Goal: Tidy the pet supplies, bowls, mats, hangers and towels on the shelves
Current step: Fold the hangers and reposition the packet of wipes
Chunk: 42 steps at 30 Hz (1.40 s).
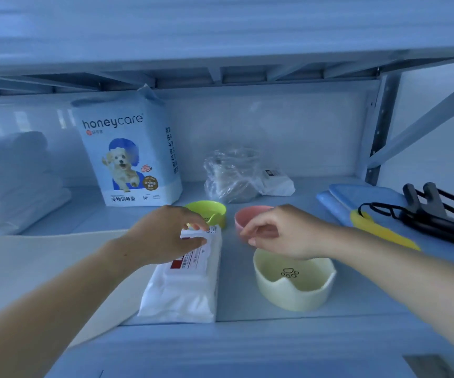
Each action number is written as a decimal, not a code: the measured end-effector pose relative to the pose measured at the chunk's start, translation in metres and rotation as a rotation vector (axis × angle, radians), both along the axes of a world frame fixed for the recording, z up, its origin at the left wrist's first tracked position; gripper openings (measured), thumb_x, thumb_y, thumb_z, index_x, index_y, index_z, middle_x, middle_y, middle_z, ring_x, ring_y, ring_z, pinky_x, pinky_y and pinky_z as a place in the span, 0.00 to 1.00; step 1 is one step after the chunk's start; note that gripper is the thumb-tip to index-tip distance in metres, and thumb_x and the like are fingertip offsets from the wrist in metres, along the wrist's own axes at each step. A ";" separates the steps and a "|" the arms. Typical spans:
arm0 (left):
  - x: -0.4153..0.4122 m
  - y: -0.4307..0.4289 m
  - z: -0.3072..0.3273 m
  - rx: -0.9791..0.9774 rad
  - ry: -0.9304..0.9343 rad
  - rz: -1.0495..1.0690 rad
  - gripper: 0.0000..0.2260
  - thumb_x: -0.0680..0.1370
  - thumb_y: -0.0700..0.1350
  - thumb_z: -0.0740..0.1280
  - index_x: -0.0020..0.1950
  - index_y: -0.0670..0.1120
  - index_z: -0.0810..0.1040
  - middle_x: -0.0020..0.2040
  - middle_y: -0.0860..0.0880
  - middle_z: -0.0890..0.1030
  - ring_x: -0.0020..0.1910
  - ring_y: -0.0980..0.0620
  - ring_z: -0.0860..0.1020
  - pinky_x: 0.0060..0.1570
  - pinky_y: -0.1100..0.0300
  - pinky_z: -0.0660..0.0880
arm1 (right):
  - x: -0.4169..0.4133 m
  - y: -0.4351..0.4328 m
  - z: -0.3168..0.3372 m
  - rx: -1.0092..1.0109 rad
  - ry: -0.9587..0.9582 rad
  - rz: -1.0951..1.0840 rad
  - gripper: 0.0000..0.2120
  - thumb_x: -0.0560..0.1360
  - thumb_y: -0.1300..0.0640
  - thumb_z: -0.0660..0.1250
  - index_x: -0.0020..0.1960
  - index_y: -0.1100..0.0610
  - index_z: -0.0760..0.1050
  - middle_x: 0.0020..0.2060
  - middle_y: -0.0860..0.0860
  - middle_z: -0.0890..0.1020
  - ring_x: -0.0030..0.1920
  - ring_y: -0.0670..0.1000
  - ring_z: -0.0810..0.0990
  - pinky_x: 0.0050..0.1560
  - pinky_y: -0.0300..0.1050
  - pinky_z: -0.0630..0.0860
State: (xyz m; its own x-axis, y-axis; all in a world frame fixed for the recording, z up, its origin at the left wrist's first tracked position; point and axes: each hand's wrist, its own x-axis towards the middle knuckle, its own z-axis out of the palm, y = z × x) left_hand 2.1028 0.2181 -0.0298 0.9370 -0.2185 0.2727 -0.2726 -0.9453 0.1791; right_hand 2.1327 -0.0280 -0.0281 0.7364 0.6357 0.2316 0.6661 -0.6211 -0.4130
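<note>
Shelf (pixel 247 331) holds 3 bowls (pixel 294 285), 1 wipes pack (pixel 185 290) gripped by left hand (pixel 166 236); right hand (pixel 283 233) loosely curled, empty.

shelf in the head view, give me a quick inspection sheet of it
surface: blue shelf board, beige sheet lying at left
job's things: wipes pack, cream paw-print bowl, pink bowl, green bowl, honeycare pad bag, folded towels, blue mats, black hangers
clutter: crumpled clear bag, small white packet beside it
hands: left hand grips the wipes pack's far end; right hand curled at the pink bowl's near rim, grip unclear
cables: black cord looped on a yellow tool
surroundings: upper shelf overhead, metal upright at right
</note>
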 end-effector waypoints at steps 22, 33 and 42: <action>-0.083 0.038 -0.056 -0.109 0.133 -0.107 0.41 0.67 0.53 0.75 0.74 0.57 0.56 0.74 0.55 0.57 0.66 0.51 0.68 0.62 0.57 0.68 | -0.098 0.097 -0.049 -0.136 -0.035 -0.170 0.35 0.68 0.47 0.73 0.70 0.51 0.61 0.69 0.53 0.60 0.64 0.56 0.71 0.59 0.49 0.71; -0.088 0.041 -0.063 -0.192 0.022 -0.122 0.29 0.75 0.53 0.67 0.72 0.62 0.58 0.75 0.56 0.58 0.65 0.50 0.71 0.61 0.59 0.68 | -0.100 0.093 -0.052 0.025 -0.027 -0.194 0.29 0.73 0.53 0.68 0.72 0.51 0.62 0.73 0.49 0.60 0.71 0.53 0.62 0.67 0.44 0.60; -0.086 0.044 -0.058 -0.171 -0.184 -0.199 0.31 0.70 0.44 0.73 0.71 0.55 0.66 0.70 0.59 0.67 0.62 0.54 0.73 0.54 0.66 0.69 | -0.097 0.090 -0.035 0.108 -0.098 -0.191 0.23 0.73 0.55 0.69 0.67 0.54 0.70 0.64 0.49 0.71 0.65 0.50 0.69 0.65 0.43 0.65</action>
